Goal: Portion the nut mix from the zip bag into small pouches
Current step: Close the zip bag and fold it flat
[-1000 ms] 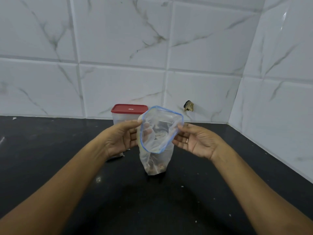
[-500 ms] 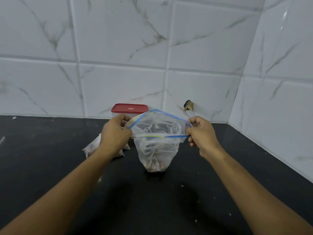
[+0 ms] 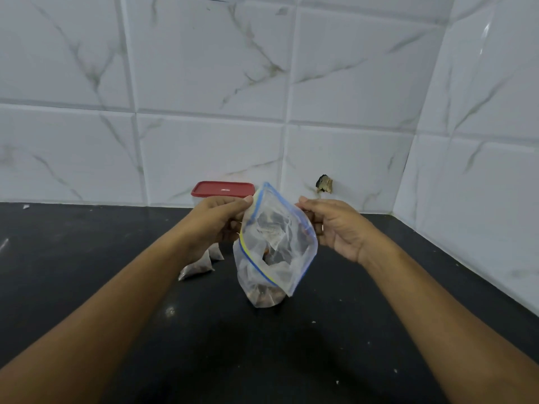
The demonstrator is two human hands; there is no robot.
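L hand [image 3: 215, 221] is pinching the top-left corner of the zip bag [image 3: 277, 246], grip clamped on the seal strip. R hand [image 3: 338, 228] is holding the opposite rim, fingers curled round it, grip approx half closed. Bag is standing w/ its bottom resting on the worktop [image 3: 87, 258], mouth gaping toward cam, nut mix [image 3: 264, 297] sitting at the btm. Two filled pouches [image 3: 198, 268] are lying beside the L forearm; red-lid container [image 3: 223, 189] is sitting by the wall.

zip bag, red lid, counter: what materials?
Zip bag: thin clear plastic film, crinkled, glossy, blue-yellow zip strip. Red lid: moulded plastic by the look, smooth, semi-matte. Counter: dark polished stone, probably; faint reflections, pale specks.
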